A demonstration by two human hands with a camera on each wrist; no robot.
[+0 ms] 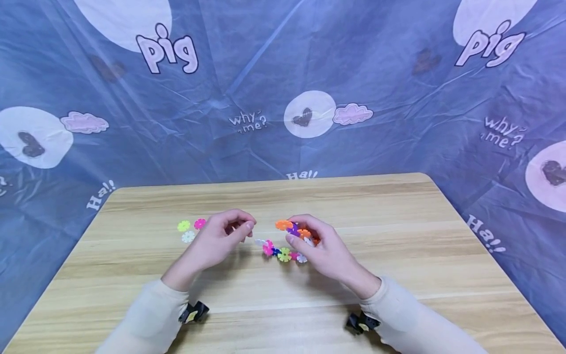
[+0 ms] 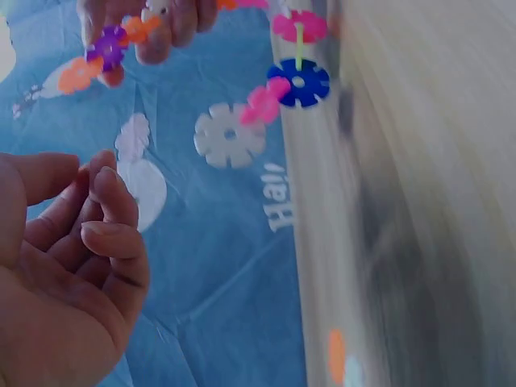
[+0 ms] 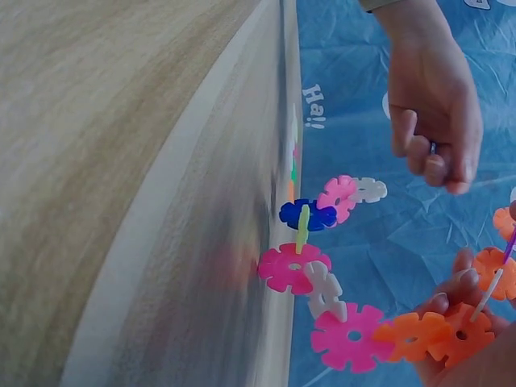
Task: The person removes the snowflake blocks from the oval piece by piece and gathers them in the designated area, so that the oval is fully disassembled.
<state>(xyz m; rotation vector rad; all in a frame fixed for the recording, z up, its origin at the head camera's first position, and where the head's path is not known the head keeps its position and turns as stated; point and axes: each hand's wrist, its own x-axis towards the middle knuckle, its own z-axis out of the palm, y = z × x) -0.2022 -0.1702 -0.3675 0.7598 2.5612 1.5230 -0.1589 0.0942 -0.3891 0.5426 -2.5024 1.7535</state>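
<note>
My right hand grips a curved chain of flower-shaped plastic discs by its orange section. The links are orange, purple, white, pink, yellow-green and blue, slotted into one another. One end of the chain, a white disc, hangs free on the side toward my left hand. That hand is apart from the chain, its fingers loosely curled and the thumb near the index fingertip. Nothing shows in its grasp in the left wrist view. Part of the chain is hidden behind the right hand's fingers.
Loose flower discs lie left of the left hand: a yellow one, a pink one and a white one. The wooden table meets a blue printed cloth at the back. Black wrist-worn devices sit at both sleeves.
</note>
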